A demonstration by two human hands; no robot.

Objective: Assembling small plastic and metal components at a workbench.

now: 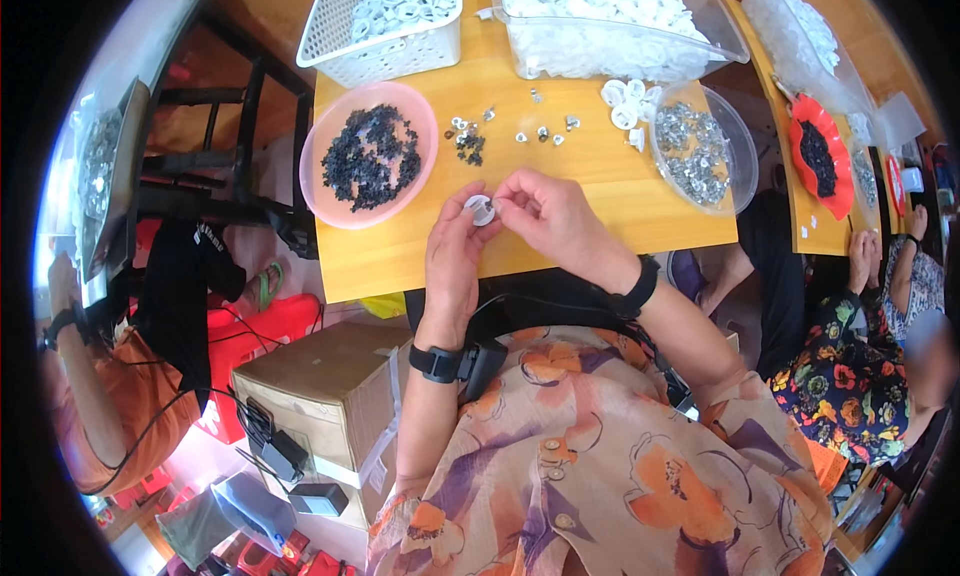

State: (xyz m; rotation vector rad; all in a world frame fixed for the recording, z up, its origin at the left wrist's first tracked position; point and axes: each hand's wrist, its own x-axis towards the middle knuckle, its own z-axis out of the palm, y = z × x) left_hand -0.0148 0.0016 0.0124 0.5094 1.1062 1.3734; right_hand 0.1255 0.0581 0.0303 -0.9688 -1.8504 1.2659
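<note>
Between the thumb and fingers of my left hand (pixel 452 254) is a small white round plastic piece (pixel 479 210), held just over the table's near edge. My right hand (pixel 556 219) pinches at the right side of that piece; whatever its fingertips hold is too small to make out. Beyond my hands lie a little heap of black bits (pixel 469 150) and several small metal-and-white parts (pixel 543 134). On the left stands a pink round tray (pixel 312 181) of small black parts. A clear round tub (pixel 742 166) on the right holds small silvery metal parts.
A white perforated basket (pixel 385 64) and a large clear bin (pixel 600 64), both with white plastic pieces, stand at the back of the wooden table (pixel 400 256). White round caps (pixel 628 104) lie by the tub. A cardboard box (pixel 330 376) sits lower left. Co-workers sit at both sides.
</note>
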